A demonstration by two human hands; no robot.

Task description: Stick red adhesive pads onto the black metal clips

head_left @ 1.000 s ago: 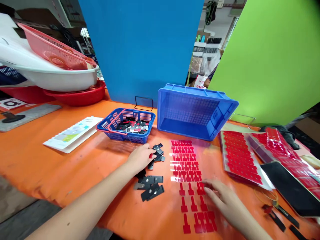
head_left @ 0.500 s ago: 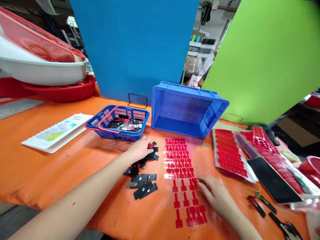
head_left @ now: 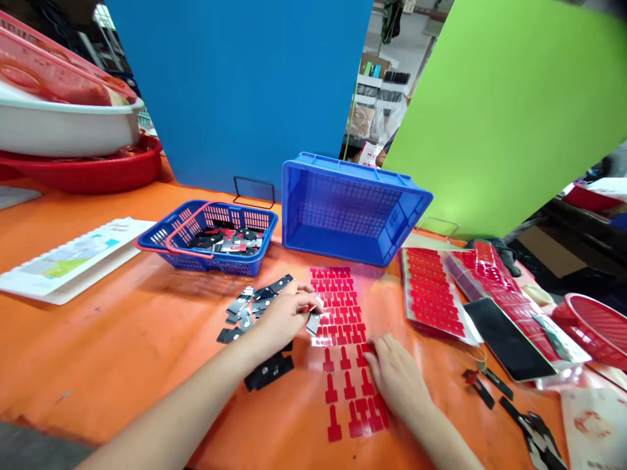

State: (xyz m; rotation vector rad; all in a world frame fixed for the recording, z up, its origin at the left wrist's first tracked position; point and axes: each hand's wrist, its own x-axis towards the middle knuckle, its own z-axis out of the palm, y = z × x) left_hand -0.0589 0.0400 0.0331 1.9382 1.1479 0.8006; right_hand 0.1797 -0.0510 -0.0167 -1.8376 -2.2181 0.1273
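My left hand (head_left: 289,313) is closed on a small flat metal plate (head_left: 314,322), shiny on its visible face, over the left edge of a clear sheet with red T-shaped stickers (head_left: 349,372). Loose black plates (head_left: 268,372) lie under and beside the left wrist, and others catching the light (head_left: 241,304) are spread to its left. My right hand (head_left: 396,375) rests at the sheet's right edge. Its fingers are curled, with thumb and fingertips close together by a red sticker; whatever lies between them is hidden.
A blue basket (head_left: 206,256) with plates inside stands back left, next to a blue bin (head_left: 343,243) tipped on its side. Toward the right are stacked red sticker sheets (head_left: 434,287), a phone (head_left: 509,336) and scissors (head_left: 536,434). A white booklet (head_left: 73,258) lies left.
My left hand has moved right from the pile of plates to the sticker sheet with a plate in it. The pile looks more spread out. The view has shifted somewhat to the right.
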